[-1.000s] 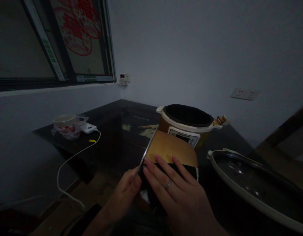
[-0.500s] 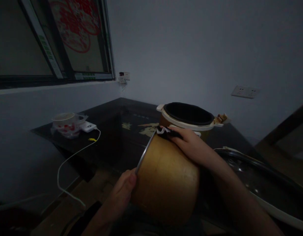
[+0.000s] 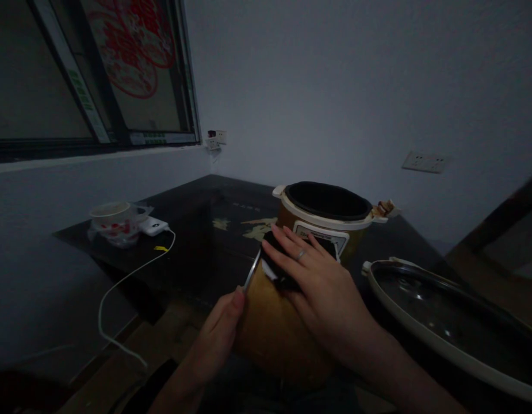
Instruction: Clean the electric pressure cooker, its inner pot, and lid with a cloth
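A gold-coloured inner pot [image 3: 274,333] lies tilted on its side in front of me, its metal rim turned to the left. My left hand [image 3: 218,339] pinches that rim, thumb on the edge. My right hand [image 3: 321,287], a ring on one finger, lies flat on the pot's outer wall and presses a black cloth [image 3: 276,270] against it near the rim. Behind them the rice cooker body [image 3: 326,221] stands upright and without a lid on the dark table [image 3: 196,230].
The cooker lid [image 3: 442,322] lies at the right. At the table's left end a bowl in a plastic bag [image 3: 114,221] sits by a white power bank [image 3: 154,226] with a cable hanging down. A window is on the left wall, sockets on the back wall.
My right hand with the cloth slid from the pot's lower wall up to its far edge, then came back toward the rim. The left hand kept its grip on the rim.
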Demonstrator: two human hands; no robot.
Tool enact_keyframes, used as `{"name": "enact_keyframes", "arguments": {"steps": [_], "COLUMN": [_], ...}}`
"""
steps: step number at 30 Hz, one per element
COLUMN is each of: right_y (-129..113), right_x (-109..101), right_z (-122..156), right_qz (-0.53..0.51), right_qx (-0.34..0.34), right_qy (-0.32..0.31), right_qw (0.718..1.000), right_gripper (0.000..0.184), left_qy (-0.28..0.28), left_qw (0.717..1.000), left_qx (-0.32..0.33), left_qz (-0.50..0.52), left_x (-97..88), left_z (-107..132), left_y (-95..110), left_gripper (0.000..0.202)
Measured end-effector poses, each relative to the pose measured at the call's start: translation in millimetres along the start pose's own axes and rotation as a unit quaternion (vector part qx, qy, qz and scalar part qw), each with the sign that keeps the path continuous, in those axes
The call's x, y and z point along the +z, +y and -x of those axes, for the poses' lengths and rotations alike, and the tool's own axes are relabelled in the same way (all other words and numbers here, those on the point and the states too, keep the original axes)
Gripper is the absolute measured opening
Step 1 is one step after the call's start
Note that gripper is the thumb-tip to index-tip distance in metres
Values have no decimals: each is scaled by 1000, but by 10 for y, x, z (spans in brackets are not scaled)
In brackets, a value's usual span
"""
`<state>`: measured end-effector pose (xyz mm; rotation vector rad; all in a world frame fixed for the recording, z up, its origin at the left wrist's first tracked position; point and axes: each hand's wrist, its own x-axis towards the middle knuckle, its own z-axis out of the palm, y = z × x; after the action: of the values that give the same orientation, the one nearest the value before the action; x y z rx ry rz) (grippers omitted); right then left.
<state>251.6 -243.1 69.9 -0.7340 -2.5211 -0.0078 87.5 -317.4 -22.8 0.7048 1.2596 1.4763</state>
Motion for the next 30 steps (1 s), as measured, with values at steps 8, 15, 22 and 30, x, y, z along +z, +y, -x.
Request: {"name": "enact_keyframes", "arguments": {"steps": [8,15,22,30], "right_y": [-196,-353,-458,-264], "right_x": [114,271,527,304], "right_z": [378,426,575,555], "right_qz": [156,181,181,180], "right_qx": [-37,-105,-100,-124], "right_qy": [119,153,198,123], "right_qw": [980,966,958,968], "right_gripper": [53,39,28,42], "left_qy": [-55,6,-5,-30], "left_qw": [997,999,996,996], "left_qx": [30,37,68,85], "left_qz": [-49,-37,-56,-21], "left_x": [-45,6,-14,-49], "left_z": [43,8,-6,-72], "left_y": [4,3,11,-102], "left_gripper": [60,69,74,70]}}
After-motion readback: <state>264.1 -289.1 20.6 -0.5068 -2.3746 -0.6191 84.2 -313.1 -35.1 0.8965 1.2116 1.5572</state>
